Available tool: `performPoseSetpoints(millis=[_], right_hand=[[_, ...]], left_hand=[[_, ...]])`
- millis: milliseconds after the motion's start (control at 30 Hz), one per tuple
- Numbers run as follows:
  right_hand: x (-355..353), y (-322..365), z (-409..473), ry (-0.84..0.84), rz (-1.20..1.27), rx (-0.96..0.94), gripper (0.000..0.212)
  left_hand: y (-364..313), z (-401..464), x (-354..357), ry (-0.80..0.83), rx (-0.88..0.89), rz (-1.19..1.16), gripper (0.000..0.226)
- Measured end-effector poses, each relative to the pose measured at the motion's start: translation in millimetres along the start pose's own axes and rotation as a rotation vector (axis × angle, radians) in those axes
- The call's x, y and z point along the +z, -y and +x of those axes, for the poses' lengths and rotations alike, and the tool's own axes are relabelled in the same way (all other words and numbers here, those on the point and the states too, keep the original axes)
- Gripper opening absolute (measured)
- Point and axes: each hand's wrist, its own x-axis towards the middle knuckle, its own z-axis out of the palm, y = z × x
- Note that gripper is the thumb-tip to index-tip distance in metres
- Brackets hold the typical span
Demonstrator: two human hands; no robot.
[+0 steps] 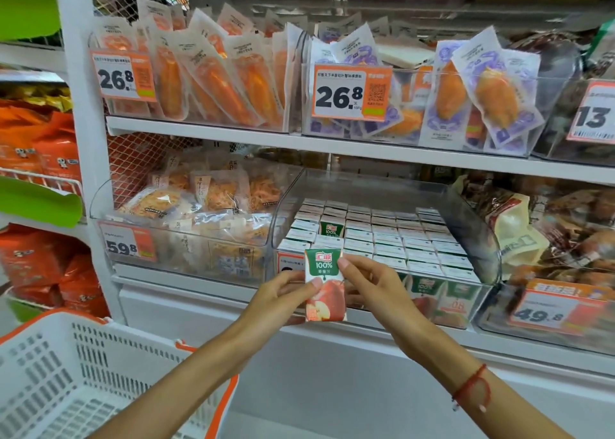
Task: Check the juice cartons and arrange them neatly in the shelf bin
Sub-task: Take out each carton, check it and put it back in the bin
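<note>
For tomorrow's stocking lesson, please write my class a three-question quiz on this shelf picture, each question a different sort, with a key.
1. True or false: both hands hold one juice carton in front of the clear bin.
2. What stands on the price tag above the bin? A 26.8, B 13.5, C 99.9.
3. Fill in: the right wrist wears a red ___.

Key: 1 true: left hand, right hand. 2 A. 3 string bracelet.
</note>
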Motion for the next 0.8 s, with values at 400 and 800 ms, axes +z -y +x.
performPoseSetpoints(millis=[400,800], right_hand=[[1,3,3,0.072,0.042,0.098,0.028],[13,8,-10,-0.110,-0.420,-0.167,0.036]], left_hand=[[-3,0,0,-0.103,0.112,-0.047,0.021],[-4,1,3,-0.295,0.166,-0.150,0.005]])
